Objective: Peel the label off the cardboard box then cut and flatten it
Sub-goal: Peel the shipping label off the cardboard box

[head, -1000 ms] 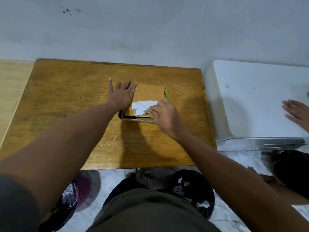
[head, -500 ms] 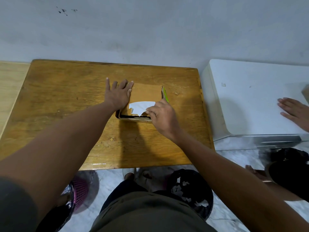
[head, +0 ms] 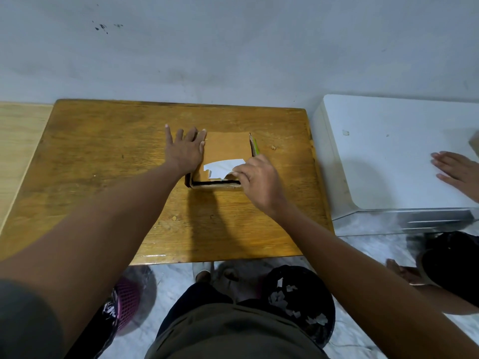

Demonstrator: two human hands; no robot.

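Black bin (head: 298,301) on the floor under the table edge holds white paper scraps; pink basket (head: 127,299) to its left, contents unclear. Cardboard box (head: 225,146) sits mid wooden table (head: 103,151), bare wood all round, green knife (head: 256,147) touching its right side. Left hand (head: 185,149) flat, fingers spread, on box's left edge. Right hand (head: 259,181) pinches torn white label (head: 221,167) at box's near-right corner

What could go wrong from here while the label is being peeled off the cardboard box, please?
1. The white label is already ragged, so it may tear again and leave scraps stuck on the box.
2. The left hand lies flat on only the box's left edge, so a hard pull by the right hand could shift the box.
3. The green tool beside the box could get knocked along the table.
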